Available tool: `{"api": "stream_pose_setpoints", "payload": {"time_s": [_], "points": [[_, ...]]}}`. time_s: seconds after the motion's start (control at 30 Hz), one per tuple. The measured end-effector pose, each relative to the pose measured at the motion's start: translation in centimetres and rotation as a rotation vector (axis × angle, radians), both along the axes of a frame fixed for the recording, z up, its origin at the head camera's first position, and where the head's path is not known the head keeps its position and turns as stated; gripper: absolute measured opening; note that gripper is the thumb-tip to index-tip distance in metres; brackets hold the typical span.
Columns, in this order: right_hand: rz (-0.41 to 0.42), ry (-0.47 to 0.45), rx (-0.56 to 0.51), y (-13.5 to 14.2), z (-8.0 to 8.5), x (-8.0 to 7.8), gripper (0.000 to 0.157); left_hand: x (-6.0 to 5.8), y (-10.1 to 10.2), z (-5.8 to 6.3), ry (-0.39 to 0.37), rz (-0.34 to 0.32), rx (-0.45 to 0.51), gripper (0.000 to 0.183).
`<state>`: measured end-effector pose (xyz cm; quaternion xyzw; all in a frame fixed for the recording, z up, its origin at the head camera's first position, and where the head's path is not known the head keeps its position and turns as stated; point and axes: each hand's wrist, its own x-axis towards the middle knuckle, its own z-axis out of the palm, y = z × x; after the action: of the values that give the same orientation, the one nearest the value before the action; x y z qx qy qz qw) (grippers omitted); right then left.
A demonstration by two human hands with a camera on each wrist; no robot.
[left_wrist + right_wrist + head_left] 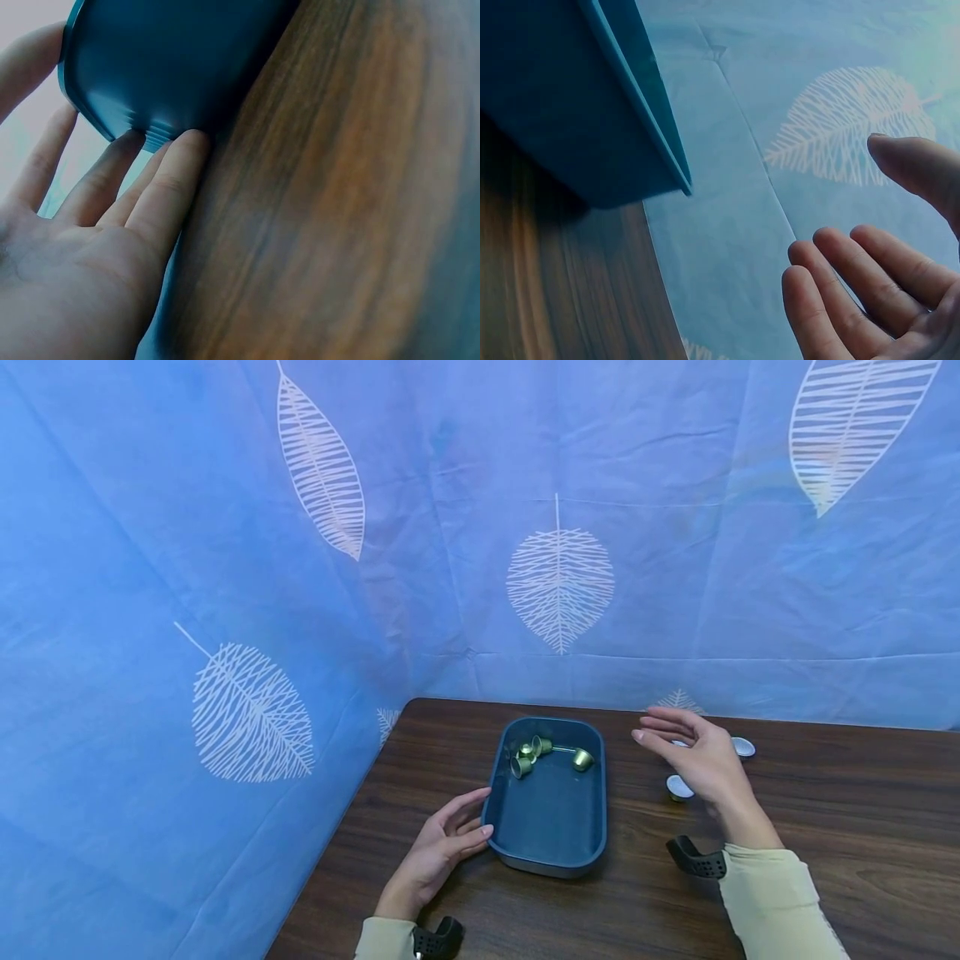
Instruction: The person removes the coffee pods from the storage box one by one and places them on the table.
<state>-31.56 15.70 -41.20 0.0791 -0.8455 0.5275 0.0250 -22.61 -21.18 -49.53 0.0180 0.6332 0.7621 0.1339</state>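
A dark blue rectangular tray (pixel 551 843) holds several shiny green-gold coffee capsules (pixel 582 760), lying tipped about its far half. My left hand (pixel 442 852) touches the tray's left side with thumb and fingertips; in the left wrist view the fingers reach out nearly straight against its wall. Right of the tray, my right hand (pixel 701 760) hovers over the table with relaxed fingers and nothing in them. Below that hand stands a capsule (pixel 679 788) with its white lid up. Another white-lidded capsule (pixel 743 747) lies behind the hand, and a third is mostly hidden by the fingers.
The dark wooden table (pixel 862 827) ends at a blue cloth backdrop (pixel 450 568) with white leaf prints, along the back and left. Each wrist wears a black band, such as the right band (pixel 697 860).
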Motion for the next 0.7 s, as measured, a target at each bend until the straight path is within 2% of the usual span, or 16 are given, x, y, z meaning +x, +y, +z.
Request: {"api": "stream_pose_setpoints", "payload": {"time_s": [0.27,0.5,0.7], "points": [[0.017,-0.032,-0.068,-2.1,-0.1,-0.8,0.068,-0.2,-0.1,-0.3,0.008,0.003,0.003,0.057],[0.064,-0.039,-0.183,-5.0,-0.2,-1.9,0.065,-0.4,-0.1,-0.5,0.019,0.003,0.004,0.058],[0.065,-0.031,-0.282,-8.2,-0.1,-3.0,0.060,-0.5,0.0,-0.7,0.033,-0.004,0.013,0.058]]}}
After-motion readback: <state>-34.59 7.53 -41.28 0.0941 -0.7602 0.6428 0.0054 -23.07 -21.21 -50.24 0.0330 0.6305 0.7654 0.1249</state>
